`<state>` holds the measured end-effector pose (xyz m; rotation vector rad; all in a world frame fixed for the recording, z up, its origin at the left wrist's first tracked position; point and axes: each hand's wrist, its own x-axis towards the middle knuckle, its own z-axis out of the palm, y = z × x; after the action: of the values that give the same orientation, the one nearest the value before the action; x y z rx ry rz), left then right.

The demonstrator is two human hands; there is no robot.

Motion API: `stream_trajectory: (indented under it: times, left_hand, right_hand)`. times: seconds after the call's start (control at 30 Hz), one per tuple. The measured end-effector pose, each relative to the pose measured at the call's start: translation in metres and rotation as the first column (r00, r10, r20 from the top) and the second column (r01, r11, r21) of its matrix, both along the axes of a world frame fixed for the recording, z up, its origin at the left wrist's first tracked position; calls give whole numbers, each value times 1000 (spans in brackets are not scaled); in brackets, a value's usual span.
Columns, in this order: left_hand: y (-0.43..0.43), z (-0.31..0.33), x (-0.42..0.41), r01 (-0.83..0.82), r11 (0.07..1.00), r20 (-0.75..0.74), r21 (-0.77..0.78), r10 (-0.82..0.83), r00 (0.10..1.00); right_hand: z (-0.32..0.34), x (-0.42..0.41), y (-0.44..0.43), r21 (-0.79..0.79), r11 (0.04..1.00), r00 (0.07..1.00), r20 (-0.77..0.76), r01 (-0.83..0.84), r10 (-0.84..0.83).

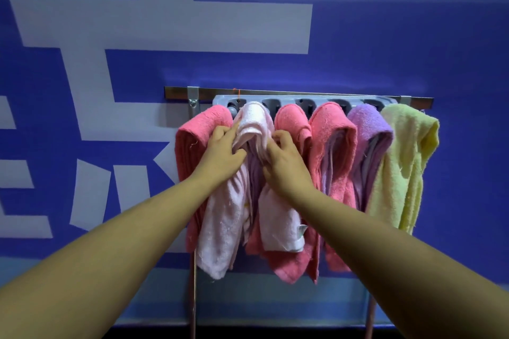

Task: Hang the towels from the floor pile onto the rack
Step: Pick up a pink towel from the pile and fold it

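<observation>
A grey rack [292, 99] with several pegs is fixed to the blue wall. A pale pink towel [253, 129] is draped over the second peg from the left. My left hand [224, 150] pinches its left fold and my right hand [285, 164] grips its right fold. Beside it hang a pink towel [192, 146] on the left, two more pink towels [292, 121] [334, 146], a purple towel [367, 129] and a yellow-green towel [405, 151] to the right. The floor pile is out of view.
A metal rail [179, 93] with brackets runs behind the rack. Two thin upright poles [192, 297] [370, 316] stand below the rack's ends. The blue wall [413, 36] bears large white markings.
</observation>
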<state>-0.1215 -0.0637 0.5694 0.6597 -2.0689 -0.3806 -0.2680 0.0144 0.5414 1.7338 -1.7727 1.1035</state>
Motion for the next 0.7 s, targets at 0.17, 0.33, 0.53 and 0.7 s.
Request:
stream_trajectory:
  times: [0.17, 0.33, 0.53, 0.7]
  left_hand:
    - [-1, -10, -2, 51, 999, -84, 11, -49, 995]
    - [-2, -20, -1, 2, 999, -63, 33, 0, 998]
    - [2, -35, 1, -40, 994, 8, 105, 40, 999]
    - [-4, -42, -2, -105, 994, -21, 9, 105, 994]
  right_hand:
    - [-6, 16, -3, -105, 975, 864, 452, -197, 224]
    - [-16, 16, -2, -151, 947, 630, 715, -285, 304]
    - [-47, 18, 0, 52, 998, 965, 263, -26, 12]
    - [-48, 31, -6, -70, 973, 956, 211, 221, -202]
